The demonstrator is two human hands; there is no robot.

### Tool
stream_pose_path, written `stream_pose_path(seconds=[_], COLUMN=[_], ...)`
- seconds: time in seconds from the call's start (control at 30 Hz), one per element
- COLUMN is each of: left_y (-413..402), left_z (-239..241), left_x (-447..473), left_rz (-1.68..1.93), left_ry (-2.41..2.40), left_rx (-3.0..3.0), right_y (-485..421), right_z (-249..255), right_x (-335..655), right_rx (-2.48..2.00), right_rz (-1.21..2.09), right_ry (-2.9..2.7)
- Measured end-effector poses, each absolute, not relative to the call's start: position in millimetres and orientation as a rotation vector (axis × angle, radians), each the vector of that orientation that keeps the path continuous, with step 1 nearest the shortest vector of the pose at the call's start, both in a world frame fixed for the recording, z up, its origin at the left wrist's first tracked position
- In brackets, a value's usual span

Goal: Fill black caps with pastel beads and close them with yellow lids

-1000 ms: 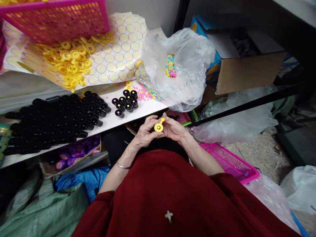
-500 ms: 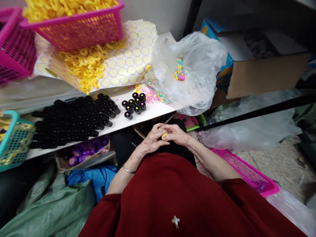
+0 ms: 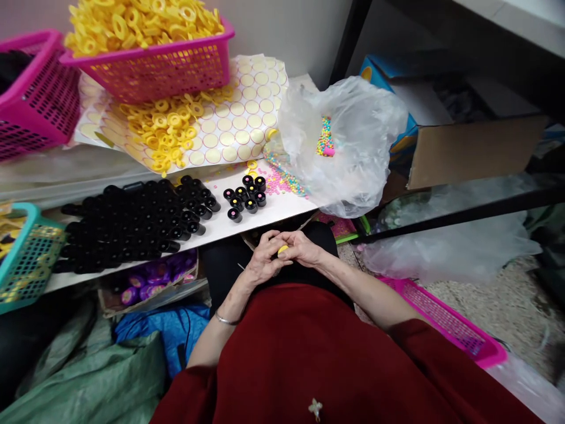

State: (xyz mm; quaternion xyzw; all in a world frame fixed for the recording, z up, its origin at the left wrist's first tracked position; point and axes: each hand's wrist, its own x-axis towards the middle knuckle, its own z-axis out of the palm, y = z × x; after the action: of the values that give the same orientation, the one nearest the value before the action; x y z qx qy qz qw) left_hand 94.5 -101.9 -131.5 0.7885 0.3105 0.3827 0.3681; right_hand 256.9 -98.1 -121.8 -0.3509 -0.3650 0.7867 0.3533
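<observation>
My left hand point(image 3: 263, 260) and my right hand point(image 3: 304, 249) meet over my lap, just below the front edge of the white table. Between their closed fingers a small yellow round piece point(image 3: 283, 249) shows its face. The fingers hide the rest of it. Above my hands, on the table, stand several short black cylinders point(image 3: 251, 205) with a pink or yellow dot on top. To their left lies a dense mass of black cylinders point(image 3: 128, 221). Pink beads point(image 3: 277, 180) are scattered beside the dotted ones.
A pink basket point(image 3: 154, 70) heaped with yellow ring pieces point(image 3: 163, 132) stands on sheets of round stickers point(image 3: 227, 138). Right of them lies a clear plastic bag point(image 3: 359, 135) with colored beads. A teal basket point(image 3: 33, 259), cardboard box point(image 3: 477, 150) and floor-level pink basket point(image 3: 454, 318) surround me.
The camera view has tilted up slightly, so the table sits lower. My joined hands have shifted a little left, and the fingers have changed position around the yellow piece.
</observation>
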Motion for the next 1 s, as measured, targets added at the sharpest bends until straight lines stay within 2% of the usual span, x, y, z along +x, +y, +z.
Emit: stream_pose_path(seconds=[0.1,0.23,0.33,0.47,0.57,0.7,0.77,0.87,1.0], left_y=[-101,-94,-77,-51,-42,-42,-42,-41,-40], left_z=[-130,-121,-118,-121,-122,-125,-128,-133,-136], left_x=[86,64,46,36,37,38,37,37,38], left_rz=[1.161,1.462,1.519,1.256,1.186,1.197,1.208,1.234,1.244], left_ry=[0.949,1.435,1.883,2.066,2.042,1.997,1.993,2.008,2.005], left_rx=[2.096,2.041,1.785,1.641,1.632,1.656,1.670,1.676,1.699], right_y=[-85,-66,-57,-52,-52,-42,-25,17,85], right_z=[-122,-123,-127,-124,-106,-74,-62,-53,-51], right_x=[253,240,224,218,238,272,279,272,250], right_rx=[-1.122,-1.489,-1.649,-1.713,-1.580,-1.162,-1.123,-1.258,-1.396], right_rz=[1.772,1.164,1.004,1.021,1.080,1.559,1.639,1.234,0.625], right_ry=[-1.362,-2.330,-2.649,-2.691,-2.736,-2.461,-2.181,-1.957,-2.172])
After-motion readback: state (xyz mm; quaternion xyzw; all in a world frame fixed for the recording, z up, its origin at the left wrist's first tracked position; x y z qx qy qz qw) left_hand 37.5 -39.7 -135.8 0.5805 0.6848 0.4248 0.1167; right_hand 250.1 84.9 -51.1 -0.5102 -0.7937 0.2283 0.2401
